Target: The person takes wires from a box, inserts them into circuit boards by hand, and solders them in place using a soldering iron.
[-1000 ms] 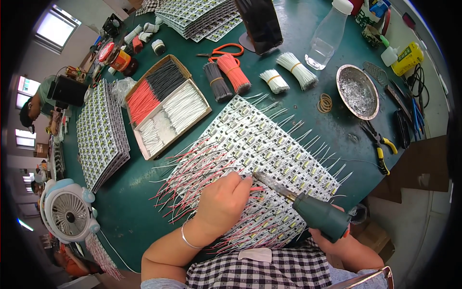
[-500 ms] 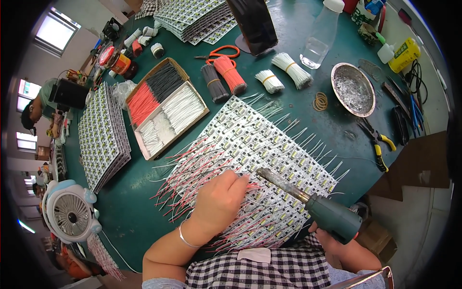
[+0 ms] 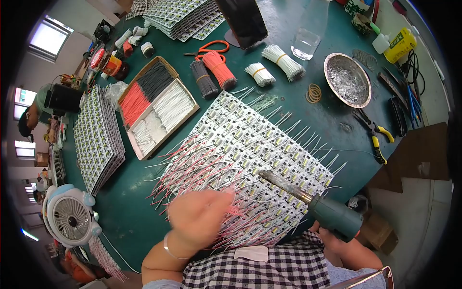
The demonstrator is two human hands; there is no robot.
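A white circuit board panel (image 3: pixel 260 139) lies on the table before me, covered in rows of small components. Red and white wires (image 3: pixel 187 168) stick out over its left and near parts, white ones along its far right edge. My left hand (image 3: pixel 199 216) hangs over the near left wires, smeared by motion; red wire ends show beside its fingertips, but I cannot tell whether it grips any. Mostly hidden beneath the green handle, my right hand (image 3: pixel 329 237) is closed around a soldering iron (image 3: pixel 332 216). The iron's metal tip points up and left above the board's middle.
Left of the panel is a cardboard box (image 3: pixel 161 108) of sorted red, black and white wires. Beyond lie bundled wires (image 3: pixel 219 70), orange-handled scissors (image 3: pixel 211 48) and a bottle (image 3: pixel 310 33). A metal bowl (image 3: pixel 347 81) and pliers (image 3: pixel 374 135) sit right; a fan (image 3: pixel 72 219) stands left.
My left hand has moved left and toward me, away from the iron's tip. The iron stays nearly in place in my right hand. The whole view has shifted slightly.
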